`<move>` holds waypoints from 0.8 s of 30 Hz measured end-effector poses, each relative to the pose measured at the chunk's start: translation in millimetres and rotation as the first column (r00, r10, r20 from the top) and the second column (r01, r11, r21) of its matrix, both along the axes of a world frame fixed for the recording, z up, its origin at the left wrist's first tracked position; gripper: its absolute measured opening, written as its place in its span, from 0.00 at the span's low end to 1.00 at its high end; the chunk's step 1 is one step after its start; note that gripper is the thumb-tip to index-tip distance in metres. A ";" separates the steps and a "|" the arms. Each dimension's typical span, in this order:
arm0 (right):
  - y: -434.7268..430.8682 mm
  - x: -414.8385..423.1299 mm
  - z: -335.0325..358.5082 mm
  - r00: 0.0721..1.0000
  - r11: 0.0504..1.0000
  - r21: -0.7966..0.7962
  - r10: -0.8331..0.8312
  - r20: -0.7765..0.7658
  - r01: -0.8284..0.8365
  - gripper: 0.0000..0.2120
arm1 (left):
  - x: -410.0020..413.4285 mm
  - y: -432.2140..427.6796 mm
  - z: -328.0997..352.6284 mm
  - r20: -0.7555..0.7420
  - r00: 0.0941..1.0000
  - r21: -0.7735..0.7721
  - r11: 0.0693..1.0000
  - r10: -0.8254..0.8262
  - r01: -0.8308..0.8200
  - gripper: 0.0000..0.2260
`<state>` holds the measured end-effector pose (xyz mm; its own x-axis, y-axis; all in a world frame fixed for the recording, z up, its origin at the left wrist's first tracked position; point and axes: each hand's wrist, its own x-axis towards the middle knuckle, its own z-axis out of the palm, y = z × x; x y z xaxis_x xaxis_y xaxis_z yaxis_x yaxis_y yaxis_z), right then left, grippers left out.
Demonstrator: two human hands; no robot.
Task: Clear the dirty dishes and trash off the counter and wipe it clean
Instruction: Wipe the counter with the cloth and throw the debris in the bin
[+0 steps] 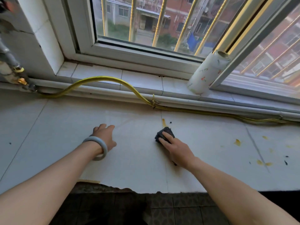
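The white tiled counter (129,156) stretches below the window. My right hand (176,148) presses a dark scouring pad (164,133) flat onto the counter with straight fingers, just below a yellow streak (164,122). My left hand (104,137) rests flat on the counter to the left, fingers spread, a pale bangle on its wrist. Yellow smears (237,142) and dark specks (286,162) dot the counter at the right.
A yellow hose (113,81) runs along the back of the counter from a valve (21,81) at the left. A paper roll (207,73) leans on the window sill at the right. The counter's front edge is chipped (113,186) above a dark floor.
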<state>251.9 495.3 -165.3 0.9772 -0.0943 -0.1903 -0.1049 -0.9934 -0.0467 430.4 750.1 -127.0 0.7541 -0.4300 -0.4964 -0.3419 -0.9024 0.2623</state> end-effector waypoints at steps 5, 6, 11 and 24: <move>4.6 -59.1 -16.1 0.911 0.912 -0.020 0.407 -0.065 -0.409 0.37 | -20.2 -32.5 2.5 0.001 1.000 -0.050 0.999 -0.008 0.008 0.31; 2.1 -64.0 -20.3 0.917 0.920 -0.005 0.389 -0.093 -0.391 0.40 | -23.9 -38.3 1.8 -0.006 1.000 -0.049 0.999 -0.012 0.012 0.31; -27.5 -38.3 -19.2 0.968 0.975 0.027 0.221 -0.120 -0.220 0.34 | -41.4 -61.1 -2.1 -0.027 1.000 -0.041 0.999 0.007 -0.008 0.30; 23.3 44.3 -15.1 0.964 0.966 -0.020 0.257 0.073 -0.256 0.28 | -52.6 -78.6 4.8 -0.005 0.990 -0.074 0.987 0.140 -0.140 0.31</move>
